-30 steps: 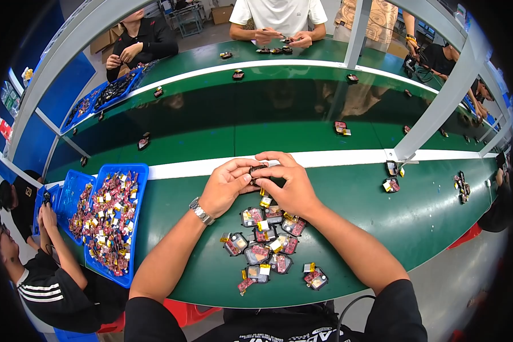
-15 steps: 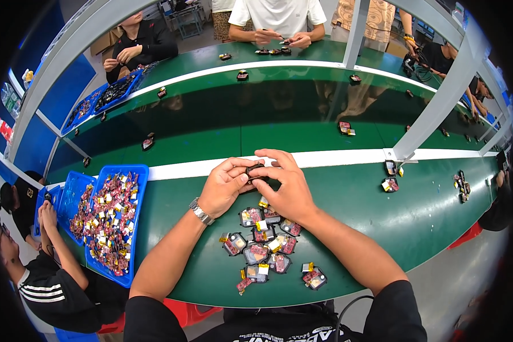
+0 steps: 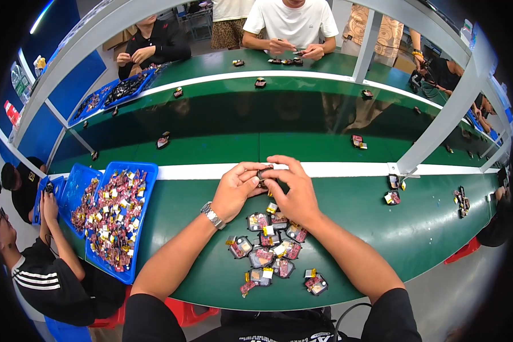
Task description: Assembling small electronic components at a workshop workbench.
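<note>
Above the pile, my left hand (image 3: pixel 237 191) and my right hand (image 3: pixel 295 194) meet with fingers closed on a small black plastic casing (image 3: pixel 264 172). Fingers cover much of it, so its inside is hidden. Just below, on the green tabletop, lies a cluster of dark-rimmed casings (image 3: pixel 261 256) holding pink-red circuit boards and white-and-yellow pieces. One such casing (image 3: pixel 316 283) sits apart, to the right of the cluster and nearer to me.
Left of my arm, a blue tray (image 3: pixel 152 188) is heaped with small circuit boards, with another blue tray (image 3: pixel 74 196) beside it. Grey metal posts (image 3: pixel 433 119) frame the bench. Across a sunken green strip (image 3: pixel 211 145) with scattered casings, co-workers sit; another person (image 3: pixel 51 285) works at my left.
The whole view has shifted slightly, moving the scene to the right in the picture. Both hands stay together on the black casing, with only small finger movement.
</note>
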`<action>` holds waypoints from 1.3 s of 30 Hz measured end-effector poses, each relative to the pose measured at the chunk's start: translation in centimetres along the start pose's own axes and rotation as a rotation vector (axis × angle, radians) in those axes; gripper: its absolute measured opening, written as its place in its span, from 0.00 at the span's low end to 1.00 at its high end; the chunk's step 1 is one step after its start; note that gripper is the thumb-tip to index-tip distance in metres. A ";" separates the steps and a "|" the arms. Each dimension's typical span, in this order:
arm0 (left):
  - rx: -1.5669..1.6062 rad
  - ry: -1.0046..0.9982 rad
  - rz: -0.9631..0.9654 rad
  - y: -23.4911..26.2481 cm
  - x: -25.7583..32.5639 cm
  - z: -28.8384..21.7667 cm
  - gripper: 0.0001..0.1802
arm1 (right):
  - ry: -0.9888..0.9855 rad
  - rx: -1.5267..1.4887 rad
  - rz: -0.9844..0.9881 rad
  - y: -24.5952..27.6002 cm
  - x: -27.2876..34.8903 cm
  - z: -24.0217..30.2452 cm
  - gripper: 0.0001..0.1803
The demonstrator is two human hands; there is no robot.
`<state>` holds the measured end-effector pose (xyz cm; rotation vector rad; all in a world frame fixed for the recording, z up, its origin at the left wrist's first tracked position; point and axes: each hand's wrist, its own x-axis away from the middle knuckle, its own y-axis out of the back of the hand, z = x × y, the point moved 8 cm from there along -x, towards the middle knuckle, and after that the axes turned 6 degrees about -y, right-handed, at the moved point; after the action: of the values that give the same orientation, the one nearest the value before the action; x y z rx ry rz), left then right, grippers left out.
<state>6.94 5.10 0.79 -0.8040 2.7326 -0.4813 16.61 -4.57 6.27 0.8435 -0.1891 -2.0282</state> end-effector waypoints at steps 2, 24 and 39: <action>-0.025 0.011 -0.002 -0.1 0.0 -0.2 0.15 | 0.076 0.036 -0.086 0.6 -0.3 0.9 0.08; -0.021 0.071 -0.010 -0.2 0.1 0.0 0.15 | 0.257 0.340 -0.088 0.2 -0.1 2.9 0.07; -0.330 -0.100 -0.092 -0.2 -0.5 -0.3 0.09 | 0.058 0.069 -0.033 0.3 -0.2 0.2 0.10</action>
<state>7.37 5.30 1.17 -1.0058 2.7257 -0.0020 16.74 -4.57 6.68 0.9526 -0.2152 -2.0352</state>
